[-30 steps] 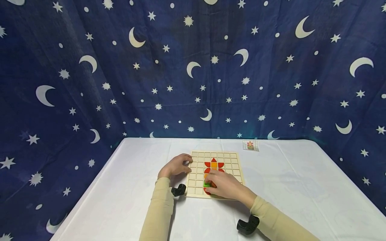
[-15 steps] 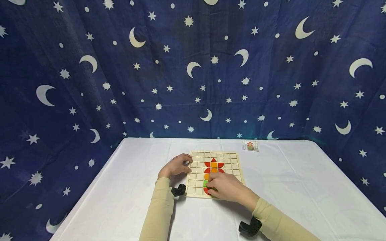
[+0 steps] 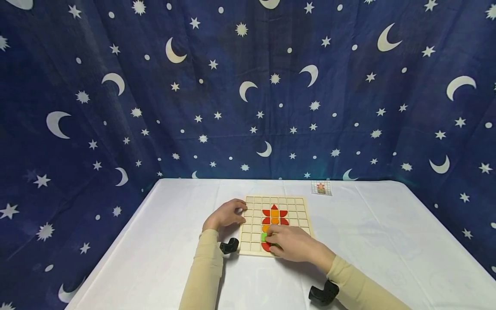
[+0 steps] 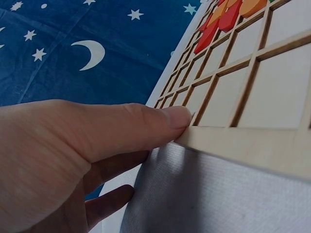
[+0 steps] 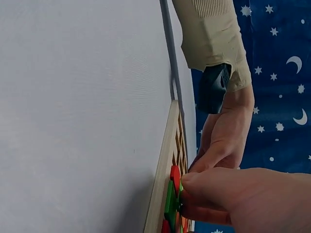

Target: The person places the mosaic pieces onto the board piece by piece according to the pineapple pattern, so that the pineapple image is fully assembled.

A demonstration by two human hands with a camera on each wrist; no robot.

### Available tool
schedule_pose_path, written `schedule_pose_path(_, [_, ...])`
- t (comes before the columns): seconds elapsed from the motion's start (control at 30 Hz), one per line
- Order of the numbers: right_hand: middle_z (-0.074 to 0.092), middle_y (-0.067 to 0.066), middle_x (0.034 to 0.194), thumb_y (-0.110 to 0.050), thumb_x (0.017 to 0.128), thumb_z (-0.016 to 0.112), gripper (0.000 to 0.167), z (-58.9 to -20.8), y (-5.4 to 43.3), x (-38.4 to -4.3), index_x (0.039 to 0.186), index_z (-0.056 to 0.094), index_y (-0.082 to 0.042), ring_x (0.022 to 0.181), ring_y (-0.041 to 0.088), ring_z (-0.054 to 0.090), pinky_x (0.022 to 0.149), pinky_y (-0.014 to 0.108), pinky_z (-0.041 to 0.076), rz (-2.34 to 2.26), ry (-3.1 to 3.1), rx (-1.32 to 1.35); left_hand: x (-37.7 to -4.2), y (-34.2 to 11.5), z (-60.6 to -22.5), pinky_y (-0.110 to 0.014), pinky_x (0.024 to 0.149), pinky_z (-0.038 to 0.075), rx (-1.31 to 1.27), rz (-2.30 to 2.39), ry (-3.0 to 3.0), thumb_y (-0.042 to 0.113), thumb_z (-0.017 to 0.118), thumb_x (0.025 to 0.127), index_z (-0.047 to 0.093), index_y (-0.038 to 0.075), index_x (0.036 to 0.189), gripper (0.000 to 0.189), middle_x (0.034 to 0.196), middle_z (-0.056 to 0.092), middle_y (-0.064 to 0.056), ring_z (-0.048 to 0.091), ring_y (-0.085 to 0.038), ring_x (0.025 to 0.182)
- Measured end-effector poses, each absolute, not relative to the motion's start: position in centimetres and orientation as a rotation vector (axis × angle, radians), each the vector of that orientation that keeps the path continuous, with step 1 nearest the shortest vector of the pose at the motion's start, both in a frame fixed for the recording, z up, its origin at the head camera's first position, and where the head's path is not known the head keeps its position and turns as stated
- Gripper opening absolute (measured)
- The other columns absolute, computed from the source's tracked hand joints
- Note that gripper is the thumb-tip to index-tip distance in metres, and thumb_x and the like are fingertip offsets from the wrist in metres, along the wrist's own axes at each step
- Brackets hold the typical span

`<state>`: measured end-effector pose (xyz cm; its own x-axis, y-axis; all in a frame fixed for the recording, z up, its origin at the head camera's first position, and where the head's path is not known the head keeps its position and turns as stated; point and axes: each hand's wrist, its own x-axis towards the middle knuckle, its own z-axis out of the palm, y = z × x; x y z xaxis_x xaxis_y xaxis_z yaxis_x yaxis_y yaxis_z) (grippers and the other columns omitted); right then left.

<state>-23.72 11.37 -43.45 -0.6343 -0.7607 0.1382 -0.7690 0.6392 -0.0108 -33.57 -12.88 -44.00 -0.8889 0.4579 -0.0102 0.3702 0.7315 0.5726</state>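
Observation:
The left hand (image 3: 225,215) rests at the left edge of a wooden grid board (image 3: 256,226); in the left wrist view its straight thumb touches the board's rim, with other fingers lower down beside it. Over the board's lower middle, the right hand (image 3: 296,244) has thumb and fingers together at a small green piece (image 5: 181,193), pinching it close to the grid. Beside those fingertips lie a green square (image 3: 264,237) and a red rounded piece (image 3: 265,246). Farther up sit orange pieces (image 3: 274,213) and red pieces (image 3: 283,213). The hand hides part of the pattern.
A small card (image 3: 321,188) printed with a gridded flower picture lies at the back right of the white-covered table (image 3: 368,232). Dark blue cloth (image 3: 217,94) with moons and stars hangs behind. Each wrist carries a black camera mount (image 3: 229,245).
The right hand has shifted slightly right, uncovering more of the green square and the orange piece above it. The left hand stays at the board's edge.

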Motion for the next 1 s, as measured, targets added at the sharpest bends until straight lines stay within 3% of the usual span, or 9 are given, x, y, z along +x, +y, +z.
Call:
schedule_pose_path(0.3, [0.061,-0.002,0.113,-0.022,0.093,0.064,0.022,-43.6,11.6,-23.6,0.111,0.073,-0.013,0.098,0.014,0.061,0.081,0.033,0.055,0.285,-2.749,1.253,-33.7,-12.8,-44.0,-0.043,0.112,0.036,0.643,0.877,2.781,0.011,0.077,0.082,0.066,0.004,0.122,0.042,0.138,0.053,-0.009,0.045,-0.029,0.133])
schedule_pose_path(0.5, [0.062,0.003,0.114,-0.016,0.092,0.065,0.025,-43.8,11.7,-23.8,0.114,0.072,-0.006,0.093,0.015,0.062,0.075,0.030,0.055,0.402,-2.747,1.140,-33.8,-12.5,-44.0,-0.043,0.113,0.035,0.649,0.860,2.778,0.012,0.077,0.082,0.066,0.004,0.123,0.043,0.139,0.053,-0.010,0.044,-0.029,0.133])
schedule_pose_path(0.67, [0.063,0.002,0.109,-0.017,0.092,0.065,0.021,-44.1,11.8,-24.0,0.110,0.073,-0.007,0.090,0.013,0.061,0.076,0.029,0.056,0.407,-2.760,1.118,-33.8,-12.3,-43.8,-0.043,0.112,0.036,0.654,0.868,2.772,0.011,0.077,0.082,0.066,0.004,0.123,0.042,0.139,0.053,-0.010,0.045,-0.029,0.133])
schedule_pose_path(1.0, [0.063,0.001,0.113,-0.021,0.093,0.064,0.025,-43.7,12.6,-24.6,0.114,0.072,-0.009,0.099,0.016,0.062,0.086,0.037,0.055,0.524,-2.804,1.037,-33.9,-12.5,-43.6,-0.043,0.113,0.034,0.651,0.902,2.768,0.012,0.076,0.083,0.066,0.005,0.122,0.042,0.139,0.053,-0.010,0.044,-0.029,0.134])
